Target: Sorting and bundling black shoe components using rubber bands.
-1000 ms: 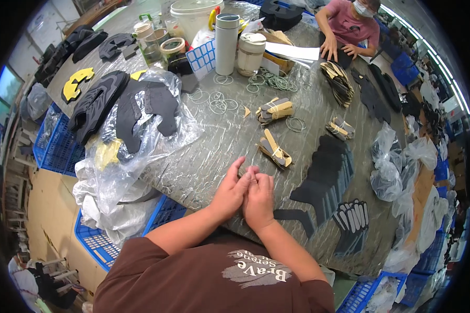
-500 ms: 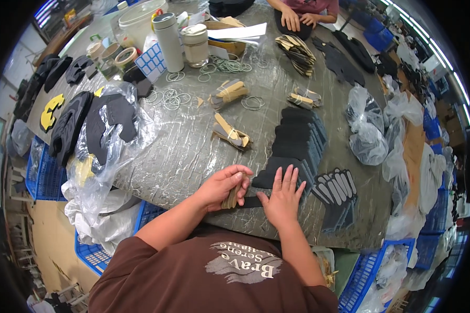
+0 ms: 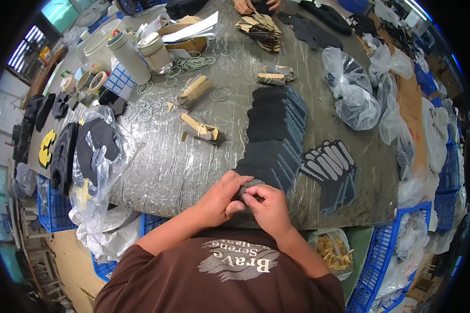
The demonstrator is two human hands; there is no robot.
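My left hand [image 3: 220, 202] and my right hand [image 3: 269, 209] meet at the table's front edge, fingers curled in. My right thumb and fingers pinch a small dark piece [image 3: 240, 193] between the hands, mostly covered by fingers. What my left hand closes round is hidden by its own fingers. Just beyond them lies an overlapping row of black flat pieces [image 3: 263, 148] with blue-grey edges. Right of it is a fan of dark pieces with grey finger-shaped strips [image 3: 333, 161]. Farther left lies a banded bundle of tan and grey strips [image 3: 202, 129].
Pale rubber bands [image 3: 143, 110] lie near a grey bottle [image 3: 129, 60] and a lidded jar [image 3: 155, 53]. Clear plastic bags [image 3: 352, 99] sit at right. Blue baskets [image 3: 384, 261] stand below the table. Across the table, another person's hands [image 3: 256, 5] touch a tan pile [image 3: 258, 31].
My right hand has gone from lying spread over the black pieces to pinching beside my left. The tan strips seen in my left hand no longer show. The view has shifted.
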